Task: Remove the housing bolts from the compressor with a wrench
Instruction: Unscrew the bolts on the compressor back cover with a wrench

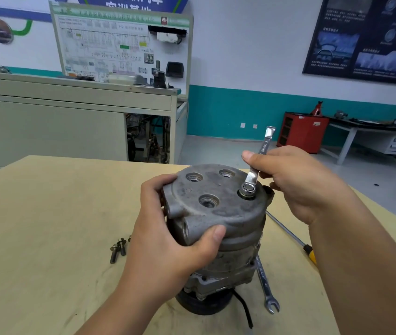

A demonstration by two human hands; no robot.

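The compressor (216, 213) stands on end on the surface (47, 213), a heavy, rigid casting, probably greasy. The left hand (168, 238) clasps its cap rim to steady it. The right hand (300, 182) grips the wrench (257, 165) mid-shank, its ring seated on the bolt (247, 189) at the compressor's right edge.

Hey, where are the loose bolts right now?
In the head view, the loose bolts lie on the table, left of the compressor and close beside the left hand that grips it.
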